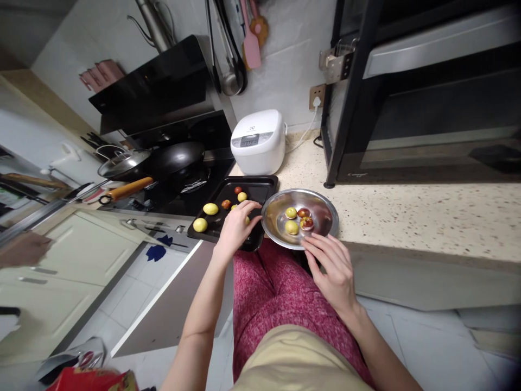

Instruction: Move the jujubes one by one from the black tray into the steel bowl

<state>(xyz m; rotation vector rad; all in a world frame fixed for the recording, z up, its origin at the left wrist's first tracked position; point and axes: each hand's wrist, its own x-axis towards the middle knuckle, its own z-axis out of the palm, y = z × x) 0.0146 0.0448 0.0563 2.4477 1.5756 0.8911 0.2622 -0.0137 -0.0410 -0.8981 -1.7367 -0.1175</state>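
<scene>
A shiny metal bowl sits at the counter's front edge, holding several small fruits, yellow-green and mottled red-brown, possibly jujubes. My right hand is at the bowl's near right rim, fingers over the rim and thumb on the outside. Left of the bowl lies a black baking tray with several more yellow and reddish fruits. Above the tray's right part, my left hand has its thumb and fingers apart, tips close to the bowl's left rim. It hides some fruits beneath.
Behind the tray stands a white rice cooker. A stove with a wok and a lidded pan is at the left. To the right, a black rack holds a dark oven. Speckled counter extends rightward.
</scene>
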